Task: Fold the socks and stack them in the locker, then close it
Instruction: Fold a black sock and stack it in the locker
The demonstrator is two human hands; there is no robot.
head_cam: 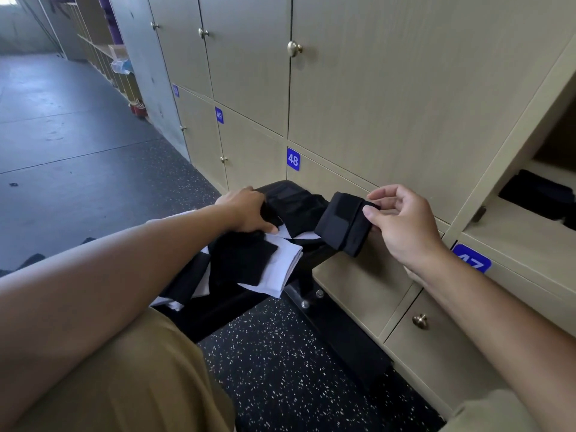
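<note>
my right hand [405,226] pinches a folded black sock [341,227] in the air, open locker [526,241] just to its right (nearer this hand), left hand [246,210] gripping loose socks [265,260] on the bench [280,187]

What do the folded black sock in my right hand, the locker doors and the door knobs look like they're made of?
Folded black sock: soft matte knit fabric; it bends limply in the right hand.
Locker doors: pale wood-grain laminate, probably over board; faint streaks, flat sheen.
Door knobs: polished brass-coloured metal; bright highlights.
</note>
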